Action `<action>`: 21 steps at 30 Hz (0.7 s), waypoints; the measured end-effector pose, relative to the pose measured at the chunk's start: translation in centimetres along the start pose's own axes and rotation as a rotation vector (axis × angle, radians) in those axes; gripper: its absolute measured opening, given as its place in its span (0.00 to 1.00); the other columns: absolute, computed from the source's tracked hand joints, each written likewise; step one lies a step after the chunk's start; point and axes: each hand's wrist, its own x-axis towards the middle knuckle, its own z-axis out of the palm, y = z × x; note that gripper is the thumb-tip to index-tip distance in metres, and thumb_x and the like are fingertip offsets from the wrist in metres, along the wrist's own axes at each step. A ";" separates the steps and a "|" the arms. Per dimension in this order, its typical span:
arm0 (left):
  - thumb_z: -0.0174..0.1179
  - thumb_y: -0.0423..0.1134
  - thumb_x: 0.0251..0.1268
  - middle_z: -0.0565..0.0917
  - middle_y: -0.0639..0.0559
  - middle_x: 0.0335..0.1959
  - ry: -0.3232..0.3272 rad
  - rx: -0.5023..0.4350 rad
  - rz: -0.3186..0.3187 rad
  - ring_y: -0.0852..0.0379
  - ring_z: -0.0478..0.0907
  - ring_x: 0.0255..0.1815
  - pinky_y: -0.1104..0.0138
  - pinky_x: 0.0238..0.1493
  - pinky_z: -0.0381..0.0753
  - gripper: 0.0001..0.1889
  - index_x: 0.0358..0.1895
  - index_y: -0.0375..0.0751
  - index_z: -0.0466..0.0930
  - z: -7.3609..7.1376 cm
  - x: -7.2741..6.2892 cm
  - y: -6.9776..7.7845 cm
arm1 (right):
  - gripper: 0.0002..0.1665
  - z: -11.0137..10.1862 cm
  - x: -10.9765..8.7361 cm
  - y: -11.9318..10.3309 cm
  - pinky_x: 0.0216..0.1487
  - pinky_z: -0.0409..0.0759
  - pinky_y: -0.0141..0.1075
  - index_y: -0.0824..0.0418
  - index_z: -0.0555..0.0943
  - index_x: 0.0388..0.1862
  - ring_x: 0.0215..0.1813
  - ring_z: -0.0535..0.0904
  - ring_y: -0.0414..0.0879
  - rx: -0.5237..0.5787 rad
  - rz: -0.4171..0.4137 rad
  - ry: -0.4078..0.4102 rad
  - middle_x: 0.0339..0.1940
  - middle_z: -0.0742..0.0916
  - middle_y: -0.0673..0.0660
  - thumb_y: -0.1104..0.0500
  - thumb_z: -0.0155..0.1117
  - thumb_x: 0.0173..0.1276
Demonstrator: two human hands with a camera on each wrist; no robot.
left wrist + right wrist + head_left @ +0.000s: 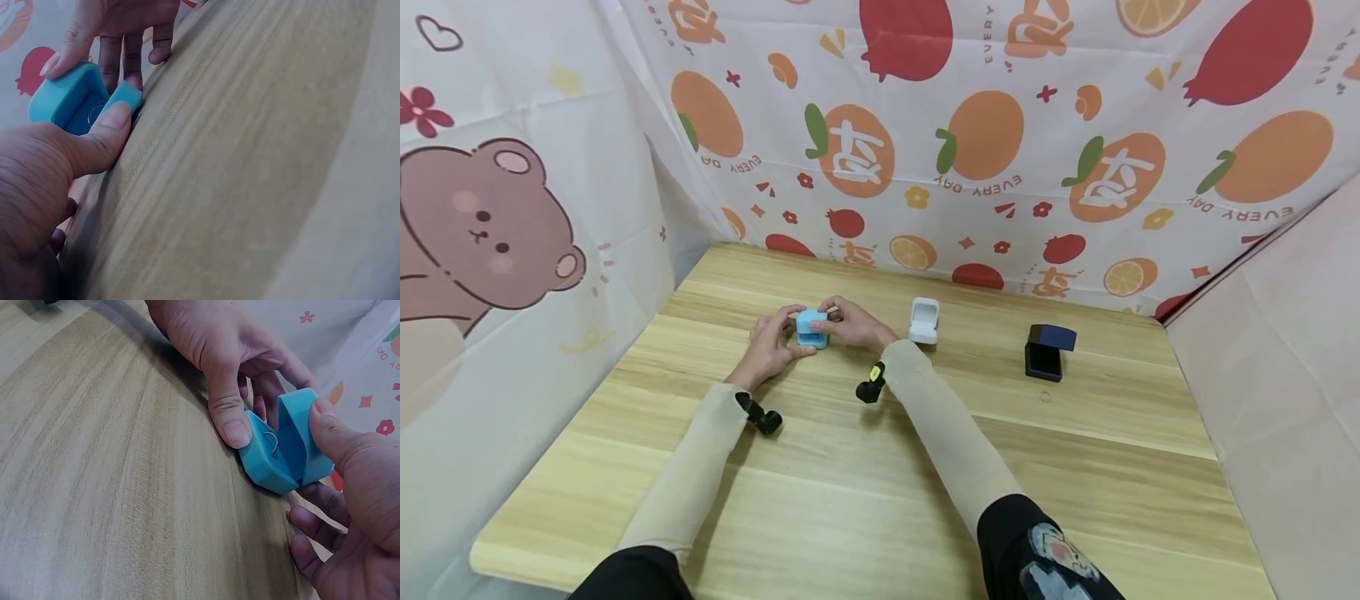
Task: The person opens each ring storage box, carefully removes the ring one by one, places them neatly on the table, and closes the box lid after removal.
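Observation:
A light blue ring box (811, 328) stands on the wooden table with its lid (300, 425) partly raised. Inside its base, a thin silver ring (275, 445) stands in the slot. My left hand (767, 347) grips the box from the left, its thumb pressing the front of the base. From the other side my right hand (856, 325) holds the lid, thumb on its outer face and fingers behind. Those right fingertips are partly hidden by the box in the right wrist view.
To the right of my right hand stands an open white ring box (923, 321). Farther right is an open dark navy box (1047, 353), and a small thin ring (1045, 397) lies in front of it. Printed curtains rise behind the table (842, 500).

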 end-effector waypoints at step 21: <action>0.74 0.40 0.59 0.83 0.33 0.60 0.007 -0.006 -0.005 0.36 0.63 0.60 0.42 0.67 0.50 0.40 0.74 0.46 0.65 0.1 0.1 0.0 | 0.23 -0.2 0.0 -0.1 0.62 0.78 0.40 0.57 0.70 0.62 0.61 0.79 0.47 0.004 -0.002 -0.001 0.64 0.81 0.59 0.44 0.57 0.78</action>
